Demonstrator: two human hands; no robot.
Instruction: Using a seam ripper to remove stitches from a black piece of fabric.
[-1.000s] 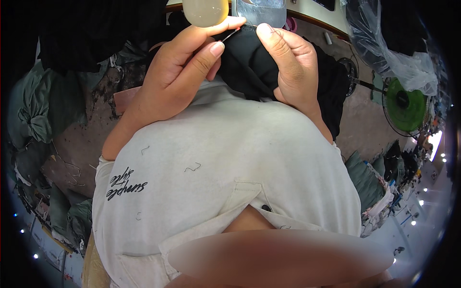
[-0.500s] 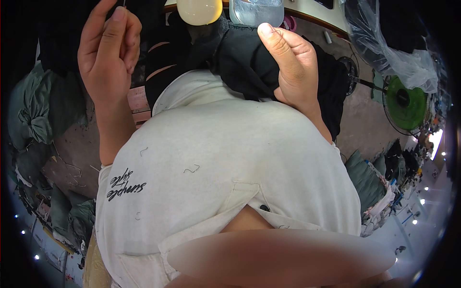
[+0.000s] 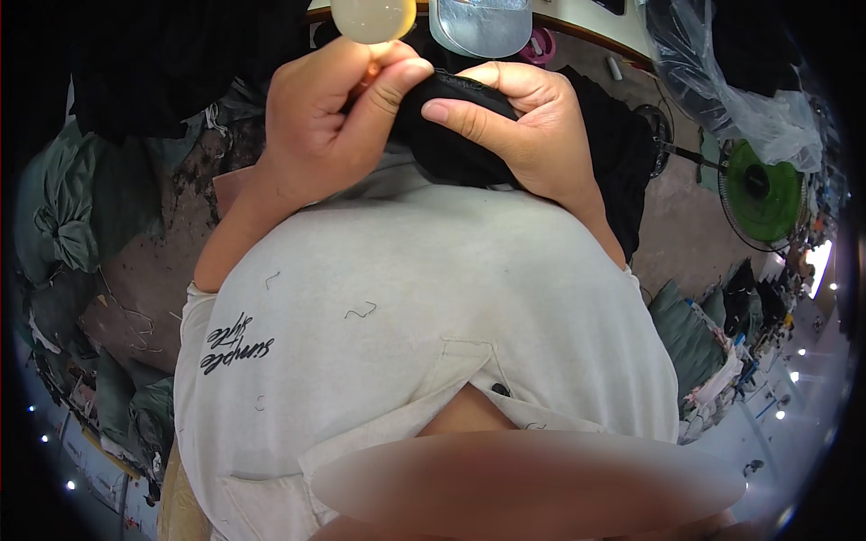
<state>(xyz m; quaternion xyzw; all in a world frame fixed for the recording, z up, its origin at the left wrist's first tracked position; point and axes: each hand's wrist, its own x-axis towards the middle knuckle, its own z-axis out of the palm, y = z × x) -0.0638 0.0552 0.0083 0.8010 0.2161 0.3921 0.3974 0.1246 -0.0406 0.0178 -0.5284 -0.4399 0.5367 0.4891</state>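
Note:
Both hands meet in front of me over a black cloth (image 3: 456, 149). My left hand (image 3: 329, 117) is closed, thumb and forefinger pinching at the cloth's upper edge. Whether a needle or thread is also between those fingertips, I cannot make out. My right hand (image 3: 541, 122) grips the folded edge of the cloth, with the thumb on the near side and the fingers behind. The rest of the cloth hangs down over my lap and off to the right, below the right hand.
A round, pale yellowish object (image 3: 372, 20) and a clear, rounded plastic piece (image 3: 483, 27) stand at the table edge (image 3: 586, 32) ahead. Clear plastic sheeting (image 3: 749, 117) hangs at the right, above a green fan (image 3: 764, 189). Green cloth bundles (image 3: 68, 234) lie at the left.
My left hand has come down and right from its raised place at the far left to the cloth. The right hand has turned inward and lowered, now gripping the cloth's folded edge.

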